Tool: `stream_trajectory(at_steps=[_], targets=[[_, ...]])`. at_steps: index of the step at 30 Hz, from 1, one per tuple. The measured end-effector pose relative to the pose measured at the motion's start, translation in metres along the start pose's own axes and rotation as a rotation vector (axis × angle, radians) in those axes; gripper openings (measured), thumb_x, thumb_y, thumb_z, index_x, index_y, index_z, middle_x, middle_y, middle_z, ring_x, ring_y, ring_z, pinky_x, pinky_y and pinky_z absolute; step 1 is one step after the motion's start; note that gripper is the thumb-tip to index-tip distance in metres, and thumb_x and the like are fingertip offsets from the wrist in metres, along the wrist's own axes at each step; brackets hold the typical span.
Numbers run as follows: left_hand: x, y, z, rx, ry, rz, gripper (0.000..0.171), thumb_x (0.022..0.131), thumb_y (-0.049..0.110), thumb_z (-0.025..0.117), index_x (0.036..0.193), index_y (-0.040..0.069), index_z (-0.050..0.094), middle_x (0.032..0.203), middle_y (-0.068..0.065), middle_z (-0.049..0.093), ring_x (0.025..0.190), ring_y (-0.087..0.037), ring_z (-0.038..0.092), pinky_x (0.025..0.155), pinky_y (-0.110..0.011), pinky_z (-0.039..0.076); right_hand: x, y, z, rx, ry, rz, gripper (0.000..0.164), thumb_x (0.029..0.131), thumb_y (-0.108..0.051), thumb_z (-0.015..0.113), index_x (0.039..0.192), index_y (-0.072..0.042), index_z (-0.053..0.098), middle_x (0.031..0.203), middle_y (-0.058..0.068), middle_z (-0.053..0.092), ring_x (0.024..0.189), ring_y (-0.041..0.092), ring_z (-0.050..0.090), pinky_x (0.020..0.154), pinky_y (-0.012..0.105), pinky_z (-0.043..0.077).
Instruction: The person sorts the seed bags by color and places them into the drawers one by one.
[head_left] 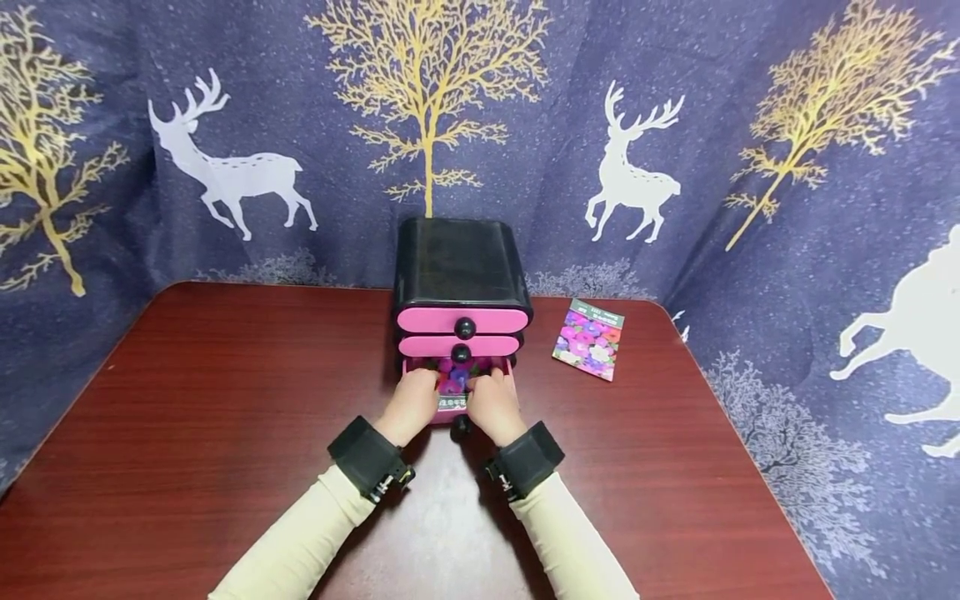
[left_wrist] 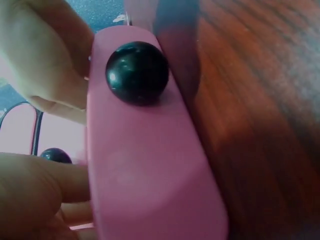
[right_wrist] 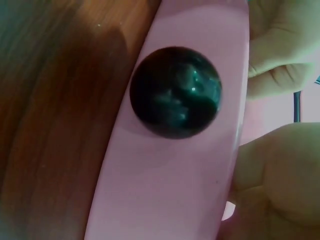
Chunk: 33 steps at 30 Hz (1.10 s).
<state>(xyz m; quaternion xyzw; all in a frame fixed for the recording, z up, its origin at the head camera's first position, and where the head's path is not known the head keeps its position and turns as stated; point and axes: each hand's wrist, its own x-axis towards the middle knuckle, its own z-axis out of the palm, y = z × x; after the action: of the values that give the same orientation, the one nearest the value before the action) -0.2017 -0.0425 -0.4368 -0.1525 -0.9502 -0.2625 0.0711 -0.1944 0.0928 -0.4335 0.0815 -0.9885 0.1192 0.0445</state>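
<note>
A small black cabinet (head_left: 459, 262) with pink drawer fronts stands at the back of the table. Its lowest drawer (head_left: 441, 419) is pulled out, and a flower-printed packet (head_left: 452, 388) with a pale text strip lies in it. My left hand (head_left: 412, 404) reaches into the drawer at the packet's left side. On the other side my right hand (head_left: 492, 406) reaches in, fingers bent down by the packet's right edge. Both wrist views show the drawer's pink front with its round black knob (left_wrist: 137, 73); the fingertips are hidden behind it, and I cannot tell whether they grip the packet.
A second flower-printed packet (head_left: 588, 340) lies on the table right of the cabinet. Above the open drawer, two more drawers with black knobs (head_left: 465, 328) are nearer the cabinet body. A blue curtain (head_left: 495, 167) with deer and trees hangs behind the reddish-brown table (head_left: 225, 417).
</note>
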Motion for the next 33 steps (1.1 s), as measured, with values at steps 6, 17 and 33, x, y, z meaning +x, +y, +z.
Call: stream_trajectory(at_steps=[6, 17, 33], targets=[[-0.011, 0.006, -0.006, -0.023, 0.064, 0.030, 0.008, 0.077, -0.001, 0.064, 0.084, -0.002, 0.069, 0.082, -0.015, 0.063, 0.080, -0.031, 0.063, 0.076, -0.042, 0.051, -0.004, 0.004, 0.003, 0.102, 0.058, 0.002, 0.021, 0.082, -0.005, 0.056, 0.090, -0.004, 0.075, 0.089, 0.016, 0.071, 0.089, 0.035, 0.058, 0.087, 0.044, 0.044], [-0.047, 0.026, -0.017, -0.035, -0.047, 0.285, 0.016, 0.082, 0.007, 0.068, 0.096, 0.013, 0.071, 0.094, 0.001, 0.068, 0.089, -0.017, 0.066, 0.078, -0.034, 0.053, -0.014, 0.055, -0.032, 0.443, 0.209, 0.261, 0.028, 0.091, -0.011, 0.047, 0.107, -0.004, 0.069, 0.093, 0.014, 0.067, 0.079, 0.024, 0.059, 0.076, 0.040, 0.049], [-0.044, 0.019, 0.012, 0.197, -0.072, 0.533, 0.015, 0.086, 0.017, 0.066, 0.100, 0.017, 0.073, 0.100, 0.005, 0.070, 0.089, -0.009, 0.067, 0.072, -0.027, 0.055, 0.009, 0.165, -0.046, 0.202, 0.031, 0.547, 0.047, 0.086, -0.019, 0.047, 0.116, 0.018, 0.049, 0.113, 0.043, 0.041, 0.104, 0.057, 0.045, 0.087, 0.058, 0.042]])
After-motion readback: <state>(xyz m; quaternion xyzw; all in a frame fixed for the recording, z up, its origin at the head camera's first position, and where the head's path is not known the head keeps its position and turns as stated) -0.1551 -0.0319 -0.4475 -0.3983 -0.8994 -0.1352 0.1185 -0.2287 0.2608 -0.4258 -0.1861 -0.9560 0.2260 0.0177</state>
